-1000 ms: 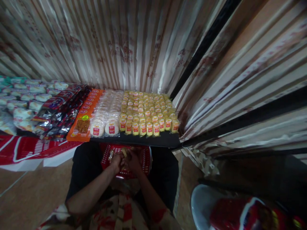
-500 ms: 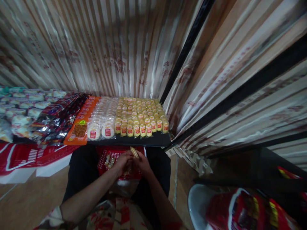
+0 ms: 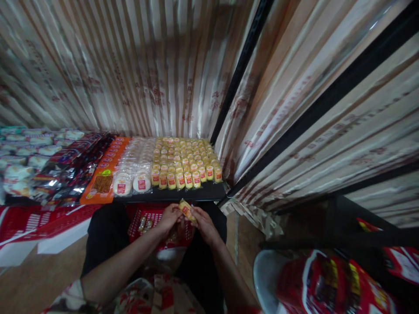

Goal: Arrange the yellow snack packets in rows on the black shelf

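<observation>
Between my two hands is a small wrapped yellow snack cake (image 3: 186,210) with a red label, held tilted above my lap. The fingers of my left hand (image 3: 170,217) pinch its left side. On its lower right end, my right hand (image 3: 204,224) is closed too. Below them a red plastic basket (image 3: 156,215) sits between my knees, with several small wrapped pieces (image 3: 145,224) inside; my hands and forearms hide part of it. Just beyond, rows of similar yellow wrapped cakes (image 3: 183,168) stand on a black shelf (image 3: 183,195).
Left of the cakes lie white round wrapped crackers (image 3: 142,182), an orange snack bag (image 3: 101,183), dark shiny packets (image 3: 70,170) and white packets (image 3: 19,176). A pleated curtain (image 3: 131,65) and black posts (image 3: 242,74) close the back and right. Red packages (image 3: 321,283) stand at lower right.
The snack cake has turned so its labelled face shows, and my right hand has shifted to its lower right end. The camera view has swung slightly right.
</observation>
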A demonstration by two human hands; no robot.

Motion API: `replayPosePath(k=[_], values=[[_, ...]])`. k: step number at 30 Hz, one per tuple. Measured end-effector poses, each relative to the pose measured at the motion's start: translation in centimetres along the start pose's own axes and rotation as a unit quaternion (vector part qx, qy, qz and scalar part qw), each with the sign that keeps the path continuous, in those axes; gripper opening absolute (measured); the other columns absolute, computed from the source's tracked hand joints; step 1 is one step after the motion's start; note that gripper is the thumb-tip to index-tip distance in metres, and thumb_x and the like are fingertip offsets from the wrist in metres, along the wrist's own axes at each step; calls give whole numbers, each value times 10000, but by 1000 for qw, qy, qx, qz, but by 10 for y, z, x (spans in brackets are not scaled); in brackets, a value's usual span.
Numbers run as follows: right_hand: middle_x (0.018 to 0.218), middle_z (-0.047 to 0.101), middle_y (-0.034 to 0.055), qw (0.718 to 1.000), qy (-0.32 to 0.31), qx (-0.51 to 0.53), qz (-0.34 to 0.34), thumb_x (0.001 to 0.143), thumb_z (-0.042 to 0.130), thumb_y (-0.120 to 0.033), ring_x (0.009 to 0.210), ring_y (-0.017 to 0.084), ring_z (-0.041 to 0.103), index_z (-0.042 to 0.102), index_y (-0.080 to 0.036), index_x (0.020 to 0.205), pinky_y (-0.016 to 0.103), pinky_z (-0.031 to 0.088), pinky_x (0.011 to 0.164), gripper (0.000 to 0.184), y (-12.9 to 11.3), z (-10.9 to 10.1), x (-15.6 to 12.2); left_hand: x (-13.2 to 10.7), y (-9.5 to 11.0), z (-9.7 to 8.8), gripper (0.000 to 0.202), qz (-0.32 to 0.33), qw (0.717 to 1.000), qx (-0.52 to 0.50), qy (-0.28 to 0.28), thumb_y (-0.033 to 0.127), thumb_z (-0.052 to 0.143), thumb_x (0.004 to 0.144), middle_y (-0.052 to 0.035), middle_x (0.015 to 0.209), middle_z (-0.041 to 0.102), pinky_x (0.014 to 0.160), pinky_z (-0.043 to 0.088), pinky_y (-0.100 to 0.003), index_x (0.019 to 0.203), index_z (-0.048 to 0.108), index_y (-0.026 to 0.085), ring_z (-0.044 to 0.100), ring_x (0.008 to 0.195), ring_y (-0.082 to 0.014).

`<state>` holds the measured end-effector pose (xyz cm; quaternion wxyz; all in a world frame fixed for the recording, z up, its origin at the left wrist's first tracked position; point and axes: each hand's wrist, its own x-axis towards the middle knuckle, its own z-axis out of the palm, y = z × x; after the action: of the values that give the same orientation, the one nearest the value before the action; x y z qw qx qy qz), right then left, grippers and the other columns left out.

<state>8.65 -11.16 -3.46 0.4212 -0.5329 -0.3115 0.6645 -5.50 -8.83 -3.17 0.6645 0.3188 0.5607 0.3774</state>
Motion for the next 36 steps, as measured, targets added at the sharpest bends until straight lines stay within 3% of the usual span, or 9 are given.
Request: replayPosePath(k=[4, 8, 13, 17, 23, 28, 36], values=[[729, 644, -1, 997, -27, -70, -20, 650, 663, -537, 596, 105, 587, 618, -169, 820, 183, 337, 480, 408, -14, -10, -2, -2, 4, 6, 351, 26, 1000, 2, 0, 83, 627, 662, -5, 778, 630, 543, 412, -189, 1002, 561, 144, 569, 615, -96], [637, 603, -18, 987, -32, -150, -44, 694, 614, -539, 517, 83, 522, 632, -162, 792, 176, 280, 424, 390, -28, -20, -1, -5, 3, 12, 451, 44, 998, 29, -37, 53, 590, 656, 1, 768, 628, 531, 389, -176, 1096, 544, 141, 535, 574, -80], [656, 604, -33, 982, -7, -177, -58, 707, 632, -461, 478, 63, 484, 619, -176, 910, 169, 279, 397, 350, -40, -27, 3, -7, 2, 18, 259, 80, 990, 87, -78, 114, 655, 629, 3, 717, 633, 562, 390, -182, 885, 635, 152, 528, 600, -98], [724, 618, -29, 985, 18, -157, -70, 654, 682, -410, 509, 65, 496, 576, -179, 1010, 178, 339, 433, 437, -41, -27, 6, -8, 4, 25, 167, 84, 989, 92, -76, 106, 672, 604, 9, 652, 608, 567, 391, -186, 752, 611, 155, 528, 600, -105], [719, 612, -18, 983, 93, -102, -120, 631, 671, -429, 597, 111, 566, 496, -160, 1100, 233, 443, 559, 568, -30, -31, 18, 3, -1, 41, 142, 87, 993, 70, -46, 120, 651, 623, 25, 619, 586, 546, 389, -184, 723, 559, 160, 509, 559, -87], [806, 632, 26, 960, 167, -105, -196, 649, 637, -417, 688, 152, 602, 515, -172, 1052, 284, 497, 632, 486, -23, -35, 26, 21, -6, 62, 146, 97, 994, 40, -13, 148, 648, 636, 59, 565, 514, 506, 383, -174, 716, 527, 163, 467, 519, -73], [927, 655, 59, 901, 249, -272, -228, 750, 526, -324, 660, 150, 597, 602, -180, 1005, 297, 497, 658, 303, -31, -44, 22, 39, 6, 94, 179, 98, 995, 10, -14, 194, 697, 636, 46, 603, 557, 565, 444, -189, 722, 542, 167, 537, 567, -88]])
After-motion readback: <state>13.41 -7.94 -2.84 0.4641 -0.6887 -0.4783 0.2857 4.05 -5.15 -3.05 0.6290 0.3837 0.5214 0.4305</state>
